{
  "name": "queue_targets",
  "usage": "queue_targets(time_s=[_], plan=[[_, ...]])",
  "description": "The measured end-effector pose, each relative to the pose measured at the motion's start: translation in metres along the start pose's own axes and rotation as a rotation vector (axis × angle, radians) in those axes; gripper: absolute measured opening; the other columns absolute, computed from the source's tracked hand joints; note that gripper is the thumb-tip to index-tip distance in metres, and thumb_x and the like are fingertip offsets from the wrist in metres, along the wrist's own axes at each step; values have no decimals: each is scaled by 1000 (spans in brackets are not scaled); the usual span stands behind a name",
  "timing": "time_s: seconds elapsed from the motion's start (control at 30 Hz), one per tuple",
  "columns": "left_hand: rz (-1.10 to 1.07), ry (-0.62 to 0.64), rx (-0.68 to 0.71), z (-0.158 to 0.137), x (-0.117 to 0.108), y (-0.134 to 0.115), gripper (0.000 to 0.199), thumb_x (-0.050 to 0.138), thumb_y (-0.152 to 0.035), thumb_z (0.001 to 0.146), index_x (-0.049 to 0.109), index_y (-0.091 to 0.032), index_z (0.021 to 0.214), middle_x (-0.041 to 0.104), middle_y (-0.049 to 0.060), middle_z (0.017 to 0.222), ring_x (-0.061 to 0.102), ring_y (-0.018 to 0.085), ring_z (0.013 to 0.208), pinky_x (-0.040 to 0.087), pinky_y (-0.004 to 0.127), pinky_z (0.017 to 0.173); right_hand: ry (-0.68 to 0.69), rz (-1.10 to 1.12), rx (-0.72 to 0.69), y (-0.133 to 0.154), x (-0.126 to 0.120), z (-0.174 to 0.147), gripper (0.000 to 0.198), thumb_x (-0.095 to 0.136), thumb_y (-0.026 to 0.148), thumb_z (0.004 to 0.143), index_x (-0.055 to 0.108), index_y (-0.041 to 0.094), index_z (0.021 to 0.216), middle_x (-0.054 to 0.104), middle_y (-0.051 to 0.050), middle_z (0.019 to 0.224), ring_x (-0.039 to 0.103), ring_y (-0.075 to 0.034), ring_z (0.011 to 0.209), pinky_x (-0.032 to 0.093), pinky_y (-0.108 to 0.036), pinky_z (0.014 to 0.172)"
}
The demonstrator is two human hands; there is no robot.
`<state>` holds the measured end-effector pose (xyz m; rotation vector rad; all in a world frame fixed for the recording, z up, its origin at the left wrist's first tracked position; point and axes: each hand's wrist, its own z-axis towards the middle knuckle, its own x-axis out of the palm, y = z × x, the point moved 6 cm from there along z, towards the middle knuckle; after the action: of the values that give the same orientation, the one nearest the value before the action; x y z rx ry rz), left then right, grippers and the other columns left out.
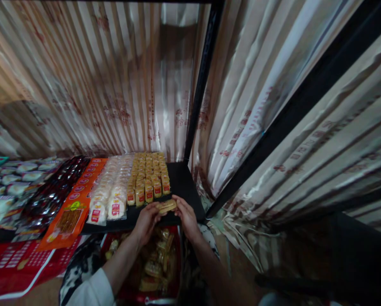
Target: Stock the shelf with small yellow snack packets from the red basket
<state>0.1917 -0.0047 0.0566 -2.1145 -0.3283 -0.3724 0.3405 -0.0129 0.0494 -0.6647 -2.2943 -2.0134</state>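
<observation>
Between them, my left hand (150, 219) and my right hand (185, 213) hold a small wrapped snack (167, 206), pale golden and oblong, gripped at its two ends. It is just in front of neat rows of upright golden wrapped snacks (149, 191) with red labels, standing on a black shelf (180, 182). Below my forearms, a red crate (179, 255) contains loose wrapped snacks (154, 267) that look like the held one. My forearms cover part of the crate.
Left of the golden rows stand white round packs (116, 204), orange bags (71, 212), dark shiny packs (50, 199) and white packets (15, 187). A red crate (15, 267) is at lower left. Black posts (201, 85) and striped curtains (114, 85) enclose the shelf.
</observation>
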Motion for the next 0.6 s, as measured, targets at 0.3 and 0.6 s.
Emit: queue_targets(time_s=[0.3,0.6], plan=[[-157,0,-179,-4,18,-2,16,44,-10,85,59,-7,81,67,7,68,60,7,50,46,12,45,209,26,-64,25,5,4,45,70,39,68,62,21,109,67,-3,92,60,-12,73,45,-23,62],[-37,27,-139,-2,22,-11,19,49,-27,87,56,-9,87,66,7,72,63,10,56,45,14,45,-57,1,-28,9,-7,20,48,70,57,58,63,16,82,61,2,60,52,-9,47,34,-19,42]])
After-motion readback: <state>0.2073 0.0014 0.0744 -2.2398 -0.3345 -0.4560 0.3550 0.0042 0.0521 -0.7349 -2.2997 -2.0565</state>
